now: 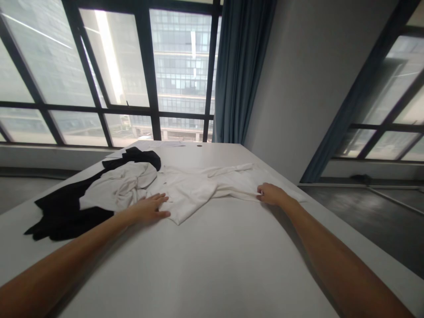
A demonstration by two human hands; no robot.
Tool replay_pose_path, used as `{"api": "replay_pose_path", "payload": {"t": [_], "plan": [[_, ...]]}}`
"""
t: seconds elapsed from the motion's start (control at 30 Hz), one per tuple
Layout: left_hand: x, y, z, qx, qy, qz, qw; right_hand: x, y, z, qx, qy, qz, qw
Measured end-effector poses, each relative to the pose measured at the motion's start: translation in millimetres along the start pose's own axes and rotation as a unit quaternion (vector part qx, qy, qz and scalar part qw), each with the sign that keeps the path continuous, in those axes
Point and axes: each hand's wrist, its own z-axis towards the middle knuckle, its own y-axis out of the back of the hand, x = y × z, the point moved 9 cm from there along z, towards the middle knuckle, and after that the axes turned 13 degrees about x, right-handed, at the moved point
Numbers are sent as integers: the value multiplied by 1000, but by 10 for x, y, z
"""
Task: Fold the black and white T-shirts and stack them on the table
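A white garment (188, 190) lies spread across the white table, with folds running towards its right part. My left hand (152, 208) rests flat at its left end, fingers apart, holding nothing. At the right, my right hand (270, 194) pinches the near edge of the same garment between closed fingers. Left of the spread part, a crumpled white cloth (115, 185) lies on top of a black garment (62, 207); whether it joins the spread garment I cannot tell.
The white table (205, 265) reaches away towards large windows (182, 62). A small dark round hole (199, 145) sits near its far edge. Beyond the table stand a blue curtain (241, 66) and a grey wall (298, 88).
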Motion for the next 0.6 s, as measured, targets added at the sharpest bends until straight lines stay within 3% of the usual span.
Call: {"api": "replay_pose_path", "payload": {"t": [0.17, 0.33, 0.4, 0.47, 0.57, 0.6], "plan": [[182, -17, -159, -2, -57, -6, 998, -197, -13, -227, -52, 4, -6, 999], [77, 206, -288, -127, -152, 5, 980, -377, -45, -349, -51, -4, 49, 998], [42, 265, -351, -151, -187, -7, 971, -462, -18, -388, -51, -16, 53, 997], [62, 284, -403, -139, -204, -41, 968, -614, -83, -418, -10, -37, 70, 997], [82, 246, -474, -83, -214, -92, 969, -894, -336, -505, 102, -76, 123, 984], [58, 226, -497, -65, -217, -97, 969, -961, -356, -547, 103, -89, 134, 982]]}}
